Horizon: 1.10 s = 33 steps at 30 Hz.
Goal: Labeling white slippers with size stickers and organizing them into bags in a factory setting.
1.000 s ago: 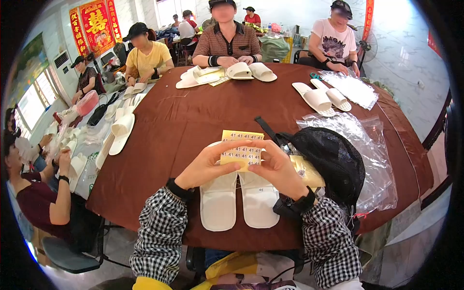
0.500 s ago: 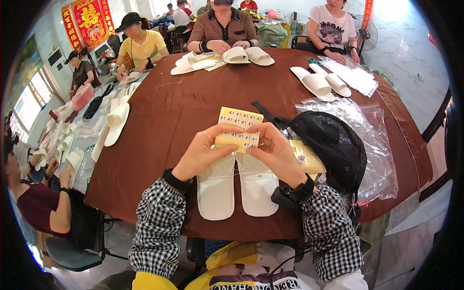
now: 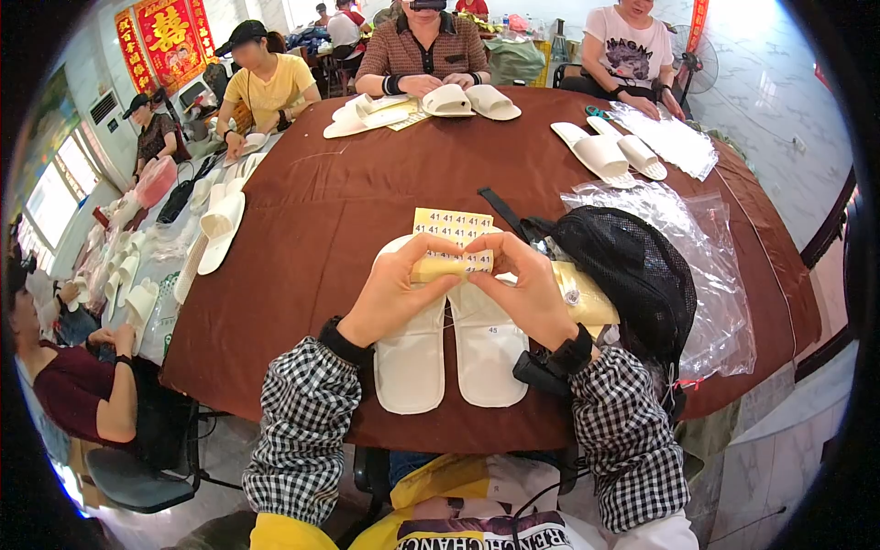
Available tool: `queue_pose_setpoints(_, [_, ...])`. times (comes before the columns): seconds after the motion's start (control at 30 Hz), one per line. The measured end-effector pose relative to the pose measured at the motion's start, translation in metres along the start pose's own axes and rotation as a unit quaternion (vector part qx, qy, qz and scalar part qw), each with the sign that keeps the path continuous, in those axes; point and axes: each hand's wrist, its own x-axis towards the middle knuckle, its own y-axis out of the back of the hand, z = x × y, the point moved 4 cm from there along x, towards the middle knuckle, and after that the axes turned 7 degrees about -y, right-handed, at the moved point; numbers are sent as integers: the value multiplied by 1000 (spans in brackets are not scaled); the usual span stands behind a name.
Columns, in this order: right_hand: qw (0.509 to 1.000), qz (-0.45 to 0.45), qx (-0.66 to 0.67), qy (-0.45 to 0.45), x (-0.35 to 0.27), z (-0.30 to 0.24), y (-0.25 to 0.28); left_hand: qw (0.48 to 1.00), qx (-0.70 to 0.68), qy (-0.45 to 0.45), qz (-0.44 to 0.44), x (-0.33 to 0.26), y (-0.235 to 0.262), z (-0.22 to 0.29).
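A pale yellow sheet of small printed number stickers [image 3: 451, 221] is held up over the near side of the table. My left hand [image 3: 390, 291] pinches its lower left edge, and my right hand [image 3: 527, 295] pinches the lower right, with the thumbs in front. The bottom edge curls between my fingers. Below lies a pair of white slippers, a left slipper [image 3: 409, 367] and a right slipper [image 3: 493, 371], soles toward me and toe ends partly hidden by my hands. The right slipper bears a small sticker on its insole.
A black mesh bag [image 3: 632, 275] lies right of my right hand, with yellow sheets [image 3: 583, 295] beside it and clear plastic bags [image 3: 720, 312] beyond. More white slippers [image 3: 600, 158] rest across the brown-covered table [image 3: 275, 321]. Several people work around it.
The sheet's lower part is now folded or curled more between my fingers, hiding its lowest stickers. My hands have shifted only slightly.
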Motion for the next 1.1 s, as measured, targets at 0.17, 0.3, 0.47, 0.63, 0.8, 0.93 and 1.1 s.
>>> queue_pose_setpoints(0.17, [999, 10, -22, 27, 0, -5, 2, 997, 49, -49, 31, 0, -2, -1])
queue_pose_setpoints(0.3, [985, 83, -114, 98, -3, -16, 6, 992, 91, -64, 57, -3, -1, -1])
queue_pose_setpoints(0.47, [975, 82, -154, 140, -2, -20, 9, 994, 87, -45, 50, -3, -5, -1])
queue_pose_setpoints(0.63, [972, 68, -171, 146, -3, -20, 8, 989, 106, -85, 54, -2, -6, 2])
queue_pose_setpoints(0.8, [967, 64, -185, 163, -4, -23, 8, 986, 124, -99, 49, -3, -6, 3])
queue_pose_setpoints(0.93, [970, 65, -171, 158, -4, -24, 8, 987, 117, -97, 47, -3, -7, 2])
queue_pose_setpoints(1.1, [968, 65, -183, 156, -4, -24, 8, 988, 120, -85, 48, -4, -6, 1])
